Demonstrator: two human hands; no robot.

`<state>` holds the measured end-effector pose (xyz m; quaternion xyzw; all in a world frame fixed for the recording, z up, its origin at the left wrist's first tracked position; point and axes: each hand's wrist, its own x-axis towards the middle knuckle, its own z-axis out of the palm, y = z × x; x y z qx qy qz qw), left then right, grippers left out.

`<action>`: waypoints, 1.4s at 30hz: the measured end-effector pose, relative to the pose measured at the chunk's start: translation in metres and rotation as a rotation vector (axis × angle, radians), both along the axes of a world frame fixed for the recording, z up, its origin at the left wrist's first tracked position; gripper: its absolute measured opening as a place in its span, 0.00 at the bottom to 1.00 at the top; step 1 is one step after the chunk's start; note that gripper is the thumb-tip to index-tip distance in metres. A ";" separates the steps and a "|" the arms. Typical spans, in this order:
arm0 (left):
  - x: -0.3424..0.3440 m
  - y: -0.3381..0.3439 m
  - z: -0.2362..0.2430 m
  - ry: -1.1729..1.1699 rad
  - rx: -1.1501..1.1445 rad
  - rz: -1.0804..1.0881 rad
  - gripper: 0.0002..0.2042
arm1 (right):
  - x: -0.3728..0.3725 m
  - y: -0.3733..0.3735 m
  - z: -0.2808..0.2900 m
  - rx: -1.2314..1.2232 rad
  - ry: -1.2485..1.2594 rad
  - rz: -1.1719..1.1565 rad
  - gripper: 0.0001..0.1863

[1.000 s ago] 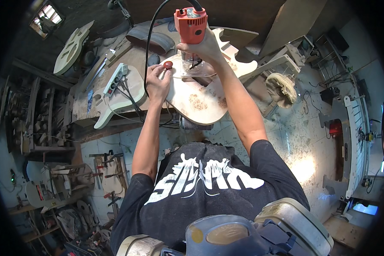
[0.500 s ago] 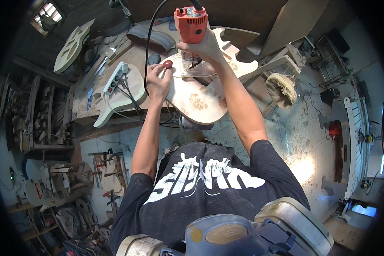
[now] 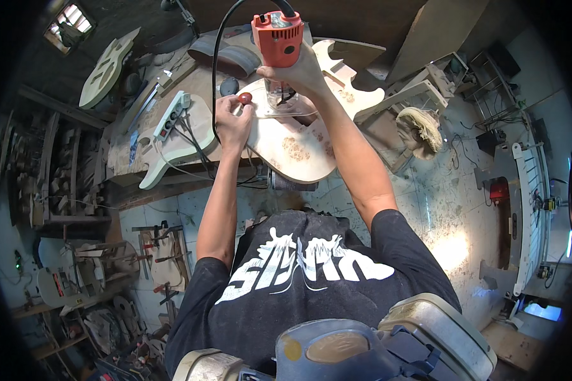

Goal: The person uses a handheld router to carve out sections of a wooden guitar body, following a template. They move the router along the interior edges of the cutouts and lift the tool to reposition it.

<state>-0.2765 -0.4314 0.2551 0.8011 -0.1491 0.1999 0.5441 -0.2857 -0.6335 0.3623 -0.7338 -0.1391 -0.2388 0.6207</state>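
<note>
A red trim router (image 3: 278,43) stands upright on a pale wooden guitar body (image 3: 291,151) with dark burl patches. Around the router's lower housing wraps my right hand (image 3: 304,75), closed. My left hand (image 3: 234,122) pinches a dark red round knob (image 3: 245,98) at the left end of the router's clear base plate. That plate lies flat on the wood, next to a dark cut-out partly hidden by my right hand and wrist. The bit under the router cannot be made out.
Left on the workbench (image 3: 124,155) lie another guitar body (image 3: 199,127) and a power strip (image 3: 173,116). The router's black cable (image 3: 215,70) loops close by my left hand. Curved sanding belts (image 3: 222,58) sit behind. A fluffy buffing wheel (image 3: 419,132) stands right of the bench.
Both hands have slid the router and its knob slightly to the left across the guitar body. My grip on each looks the same.
</note>
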 end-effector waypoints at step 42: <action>-0.006 0.017 0.038 -0.030 -0.122 -0.206 0.18 | -0.024 0.001 0.048 -0.006 -0.141 -0.019 0.32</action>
